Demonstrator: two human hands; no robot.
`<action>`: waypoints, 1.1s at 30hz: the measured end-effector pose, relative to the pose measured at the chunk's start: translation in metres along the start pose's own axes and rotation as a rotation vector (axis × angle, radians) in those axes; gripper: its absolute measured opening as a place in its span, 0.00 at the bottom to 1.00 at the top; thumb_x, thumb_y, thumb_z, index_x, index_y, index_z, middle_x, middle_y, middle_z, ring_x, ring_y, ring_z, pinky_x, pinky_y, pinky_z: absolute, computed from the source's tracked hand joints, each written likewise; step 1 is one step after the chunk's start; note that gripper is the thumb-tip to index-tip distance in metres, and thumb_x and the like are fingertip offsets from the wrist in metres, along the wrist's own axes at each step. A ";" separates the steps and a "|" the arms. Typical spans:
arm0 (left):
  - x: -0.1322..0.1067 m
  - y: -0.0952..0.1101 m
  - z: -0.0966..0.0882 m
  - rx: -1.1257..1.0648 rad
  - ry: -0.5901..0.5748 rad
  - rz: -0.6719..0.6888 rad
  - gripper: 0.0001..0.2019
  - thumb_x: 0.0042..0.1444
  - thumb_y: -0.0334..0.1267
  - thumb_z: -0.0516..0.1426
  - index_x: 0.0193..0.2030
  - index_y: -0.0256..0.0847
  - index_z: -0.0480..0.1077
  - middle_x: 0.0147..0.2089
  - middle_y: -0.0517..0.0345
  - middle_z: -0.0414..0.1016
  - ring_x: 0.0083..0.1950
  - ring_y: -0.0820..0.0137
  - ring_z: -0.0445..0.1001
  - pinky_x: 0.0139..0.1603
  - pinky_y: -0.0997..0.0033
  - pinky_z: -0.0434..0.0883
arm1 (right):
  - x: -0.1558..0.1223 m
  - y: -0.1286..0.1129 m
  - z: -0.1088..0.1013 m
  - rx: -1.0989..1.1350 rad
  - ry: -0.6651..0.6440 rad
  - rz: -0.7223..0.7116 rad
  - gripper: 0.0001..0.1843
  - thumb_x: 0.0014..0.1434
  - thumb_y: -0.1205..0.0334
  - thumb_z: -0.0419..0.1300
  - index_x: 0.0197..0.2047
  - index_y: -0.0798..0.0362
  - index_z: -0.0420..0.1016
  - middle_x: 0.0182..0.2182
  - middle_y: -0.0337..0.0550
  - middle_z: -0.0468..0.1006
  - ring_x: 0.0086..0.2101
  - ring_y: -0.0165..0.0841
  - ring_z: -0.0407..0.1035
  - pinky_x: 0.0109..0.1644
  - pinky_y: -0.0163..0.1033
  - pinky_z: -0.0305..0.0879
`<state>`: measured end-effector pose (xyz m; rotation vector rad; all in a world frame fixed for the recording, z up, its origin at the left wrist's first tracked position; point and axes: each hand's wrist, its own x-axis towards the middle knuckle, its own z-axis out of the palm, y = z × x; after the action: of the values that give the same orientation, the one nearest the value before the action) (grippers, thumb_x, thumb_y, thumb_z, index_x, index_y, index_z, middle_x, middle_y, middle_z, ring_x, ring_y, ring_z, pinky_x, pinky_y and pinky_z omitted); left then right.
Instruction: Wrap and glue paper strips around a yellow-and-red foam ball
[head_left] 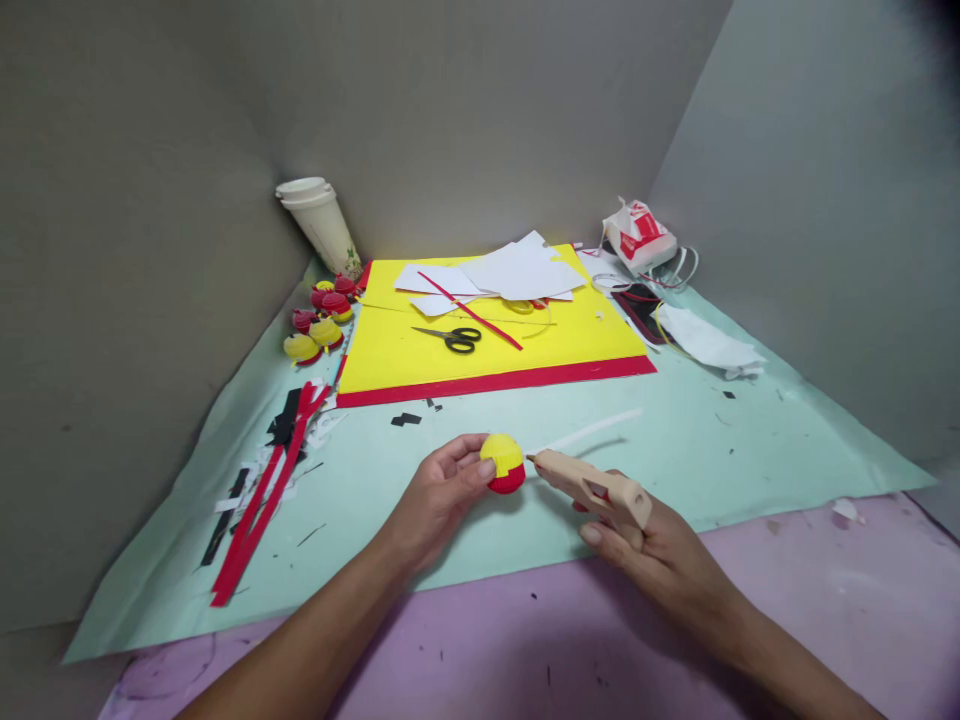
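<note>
Between the thumb and fingers of my left hand point(446, 488) is a small ridged ball point(502, 463), yellow on top and red underneath. My right hand point(649, 550) is wrapped round the handle of a cream glue gun point(592, 485). The gun's dark nozzle points left and stops a short gap from the ball's right side. Behind the nozzle, a thin white paper strip point(592, 429) stretches away to the right. Part of the gun's handle and trigger is hidden by my right fingers.
Black-handled scissors point(459, 340), white papers point(510, 270) and a red strip point(480, 318) lie on a yellow board point(420, 365). Several red and yellow balls point(324, 330) sit left, near a tilted cup point(319, 225). Red strips point(262, 510) and scraps lie front left; a tissue pack point(640, 237) stands back right.
</note>
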<state>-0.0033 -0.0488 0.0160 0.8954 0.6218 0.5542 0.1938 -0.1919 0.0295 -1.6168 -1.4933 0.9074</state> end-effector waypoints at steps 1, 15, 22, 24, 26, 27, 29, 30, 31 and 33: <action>0.000 0.000 0.000 -0.001 -0.001 0.001 0.21 0.52 0.40 0.66 0.52 0.37 0.73 0.49 0.46 0.78 0.46 0.63 0.76 0.48 0.66 0.68 | 0.000 0.000 0.000 -0.006 -0.001 -0.001 0.24 0.65 0.52 0.54 0.63 0.42 0.67 0.45 0.47 0.77 0.47 0.44 0.73 0.49 0.46 0.72; 0.000 0.000 -0.001 -0.006 0.012 0.001 0.22 0.52 0.40 0.67 0.52 0.37 0.73 0.49 0.46 0.78 0.45 0.62 0.77 0.49 0.65 0.68 | -0.001 0.001 0.001 -0.011 0.019 0.017 0.22 0.64 0.52 0.54 0.60 0.43 0.70 0.43 0.46 0.78 0.45 0.43 0.73 0.48 0.46 0.73; 0.000 0.000 0.000 -0.008 0.020 0.004 0.22 0.51 0.40 0.67 0.52 0.37 0.73 0.49 0.45 0.78 0.46 0.61 0.77 0.49 0.64 0.68 | 0.000 0.001 0.002 -0.014 0.017 0.006 0.21 0.65 0.52 0.54 0.60 0.43 0.70 0.41 0.46 0.78 0.46 0.45 0.73 0.47 0.46 0.73; 0.000 0.000 -0.001 -0.004 0.021 0.005 0.22 0.51 0.41 0.67 0.52 0.37 0.73 0.49 0.46 0.78 0.46 0.61 0.77 0.48 0.64 0.68 | 0.000 0.001 0.001 -0.040 0.015 0.002 0.21 0.64 0.51 0.54 0.59 0.42 0.70 0.41 0.45 0.79 0.46 0.45 0.73 0.47 0.46 0.73; 0.000 0.001 -0.001 -0.002 0.022 0.004 0.22 0.51 0.40 0.67 0.52 0.38 0.73 0.49 0.46 0.78 0.46 0.61 0.77 0.48 0.65 0.68 | 0.000 0.001 0.000 -0.061 0.014 0.009 0.21 0.65 0.51 0.54 0.59 0.42 0.71 0.41 0.45 0.79 0.47 0.45 0.73 0.48 0.46 0.72; 0.000 0.001 -0.001 -0.002 0.020 0.003 0.21 0.51 0.40 0.67 0.51 0.38 0.73 0.49 0.46 0.78 0.46 0.61 0.77 0.48 0.65 0.68 | 0.000 0.001 0.000 -0.068 0.017 0.014 0.21 0.65 0.51 0.53 0.59 0.42 0.71 0.42 0.45 0.79 0.47 0.44 0.73 0.49 0.46 0.72; 0.000 0.001 -0.001 -0.007 0.017 0.002 0.22 0.50 0.40 0.67 0.51 0.38 0.73 0.49 0.46 0.77 0.47 0.61 0.76 0.49 0.64 0.68 | -0.001 0.002 0.000 -0.073 0.022 0.018 0.22 0.65 0.51 0.53 0.60 0.43 0.70 0.43 0.45 0.79 0.47 0.44 0.73 0.50 0.46 0.72; 0.000 0.001 -0.001 -0.010 0.016 0.002 0.22 0.50 0.40 0.67 0.51 0.37 0.73 0.50 0.45 0.77 0.47 0.60 0.76 0.49 0.64 0.68 | -0.001 0.002 0.000 -0.072 0.023 0.017 0.22 0.66 0.52 0.52 0.61 0.43 0.69 0.44 0.46 0.78 0.47 0.43 0.73 0.50 0.46 0.71; 0.000 0.001 -0.002 -0.012 0.015 0.001 0.22 0.51 0.40 0.67 0.52 0.37 0.73 0.50 0.45 0.77 0.47 0.60 0.76 0.50 0.64 0.68 | -0.001 0.002 0.000 -0.071 0.024 0.015 0.22 0.66 0.52 0.52 0.61 0.44 0.69 0.44 0.46 0.78 0.47 0.43 0.73 0.50 0.46 0.72; 0.000 0.001 -0.002 -0.009 0.009 -0.002 0.21 0.51 0.40 0.67 0.52 0.38 0.73 0.50 0.46 0.77 0.47 0.61 0.76 0.50 0.64 0.67 | -0.001 0.002 0.000 -0.065 0.023 0.014 0.21 0.65 0.52 0.53 0.60 0.44 0.70 0.42 0.46 0.78 0.47 0.43 0.73 0.49 0.46 0.72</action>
<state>-0.0050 -0.0469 0.0158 0.8838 0.6278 0.5596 0.1948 -0.1932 0.0275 -1.6803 -1.5113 0.8534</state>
